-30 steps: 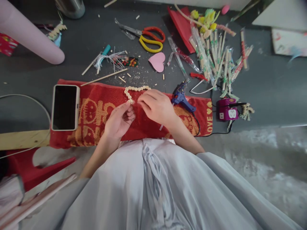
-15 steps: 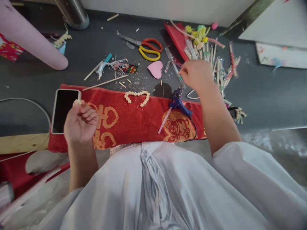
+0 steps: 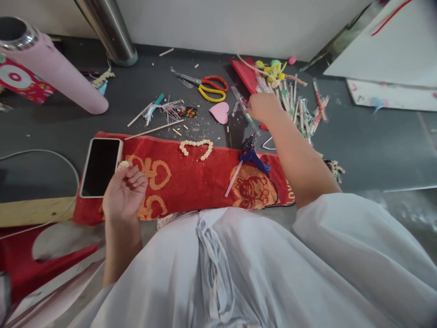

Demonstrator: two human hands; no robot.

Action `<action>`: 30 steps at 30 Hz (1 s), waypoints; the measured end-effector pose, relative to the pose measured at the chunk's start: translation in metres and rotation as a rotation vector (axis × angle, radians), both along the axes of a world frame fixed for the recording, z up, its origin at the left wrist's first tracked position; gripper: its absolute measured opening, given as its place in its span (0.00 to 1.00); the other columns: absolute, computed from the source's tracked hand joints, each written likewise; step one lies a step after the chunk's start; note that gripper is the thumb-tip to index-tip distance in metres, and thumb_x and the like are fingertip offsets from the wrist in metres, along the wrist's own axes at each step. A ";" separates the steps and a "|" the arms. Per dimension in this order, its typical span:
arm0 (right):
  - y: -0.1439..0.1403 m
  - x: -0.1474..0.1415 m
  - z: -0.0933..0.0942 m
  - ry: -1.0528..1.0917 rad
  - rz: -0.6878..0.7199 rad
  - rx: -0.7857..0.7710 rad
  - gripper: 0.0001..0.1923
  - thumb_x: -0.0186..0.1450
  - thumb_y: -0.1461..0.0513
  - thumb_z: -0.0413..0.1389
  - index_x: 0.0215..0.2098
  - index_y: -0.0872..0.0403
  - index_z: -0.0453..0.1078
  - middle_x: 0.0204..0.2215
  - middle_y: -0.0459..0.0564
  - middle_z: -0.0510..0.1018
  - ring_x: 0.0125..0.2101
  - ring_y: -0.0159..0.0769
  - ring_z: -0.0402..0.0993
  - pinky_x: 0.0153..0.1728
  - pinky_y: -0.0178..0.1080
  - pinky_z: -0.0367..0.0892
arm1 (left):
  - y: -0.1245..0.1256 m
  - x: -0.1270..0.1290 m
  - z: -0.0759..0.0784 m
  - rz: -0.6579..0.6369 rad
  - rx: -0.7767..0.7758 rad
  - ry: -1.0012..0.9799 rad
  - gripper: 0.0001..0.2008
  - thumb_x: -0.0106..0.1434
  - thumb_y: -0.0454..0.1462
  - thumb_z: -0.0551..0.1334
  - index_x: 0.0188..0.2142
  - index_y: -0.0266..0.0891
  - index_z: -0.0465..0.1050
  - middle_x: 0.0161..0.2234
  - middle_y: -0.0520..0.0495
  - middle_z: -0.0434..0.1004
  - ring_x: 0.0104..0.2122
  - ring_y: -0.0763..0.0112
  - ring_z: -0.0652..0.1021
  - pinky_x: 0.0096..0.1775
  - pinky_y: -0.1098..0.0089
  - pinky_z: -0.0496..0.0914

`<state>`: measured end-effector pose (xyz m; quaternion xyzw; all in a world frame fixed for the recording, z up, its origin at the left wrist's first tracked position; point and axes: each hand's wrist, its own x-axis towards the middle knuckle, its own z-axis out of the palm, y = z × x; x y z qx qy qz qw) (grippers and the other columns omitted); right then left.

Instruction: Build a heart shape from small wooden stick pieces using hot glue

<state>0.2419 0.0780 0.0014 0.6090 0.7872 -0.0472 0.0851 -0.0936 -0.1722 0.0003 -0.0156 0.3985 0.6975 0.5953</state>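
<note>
My left hand is closed over the left end of the red towel, beside a white-framed phone. Between its thumb and forefinger it pinches a small cream-coloured piece. My right hand reaches across the dark table, its fingers curled together beside a plastic-wrapped stick and a red packet. What those fingers hold, if anything, is hidden. A blue glue gun with a clear glue stick lies on the towel below. Left of it is a cream, knobbly, open heart-shaped outline.
Scissors with orange and yellow handles lie near a pink paper heart. Several wrapped sticks are piled at the right. A pink tumbler and a metal post stand at the left rear. Thin sticks and crumbs are scattered about.
The view has tilted up slightly. My right hand has moved left, closer to the wrapped stick and red packet. My left hand keeps its pinch on the cream piece.
</note>
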 end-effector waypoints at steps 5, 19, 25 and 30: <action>-0.016 -0.005 0.012 -0.073 -0.031 0.061 0.19 0.71 0.58 0.52 0.53 0.62 0.74 0.49 0.69 0.79 0.52 0.53 0.73 0.49 0.50 0.67 | 0.000 0.001 -0.002 -0.018 -0.014 0.029 0.05 0.62 0.27 0.59 0.29 0.32 0.70 0.20 0.56 0.61 0.18 0.86 0.65 0.21 0.84 0.62; -0.098 -0.031 -0.001 0.115 0.044 0.018 0.14 0.70 0.59 0.50 0.46 0.55 0.75 0.42 0.59 0.80 0.43 0.48 0.74 0.42 0.47 0.65 | 0.001 0.039 -0.041 -0.233 -0.087 0.876 0.07 0.52 0.37 0.72 0.30 0.37 0.80 0.25 0.52 0.74 0.23 0.80 0.69 0.28 0.76 0.64; -0.131 -0.059 -0.006 0.192 0.119 -0.011 0.15 0.71 0.59 0.49 0.40 0.54 0.77 0.42 0.56 0.81 0.43 0.46 0.76 0.39 0.43 0.63 | 0.007 0.047 -0.047 -0.355 -0.016 1.257 0.08 0.56 0.39 0.68 0.34 0.38 0.81 0.27 0.51 0.77 0.26 0.76 0.71 0.30 0.75 0.66; -0.155 -0.096 -0.010 0.271 0.211 -0.065 0.12 0.70 0.61 0.52 0.44 0.53 0.78 0.44 0.54 0.81 0.44 0.44 0.77 0.37 0.41 0.64 | 0.014 0.045 -0.052 -0.436 0.102 1.480 0.07 0.59 0.37 0.65 0.35 0.38 0.80 0.28 0.50 0.74 0.26 0.75 0.71 0.32 0.73 0.65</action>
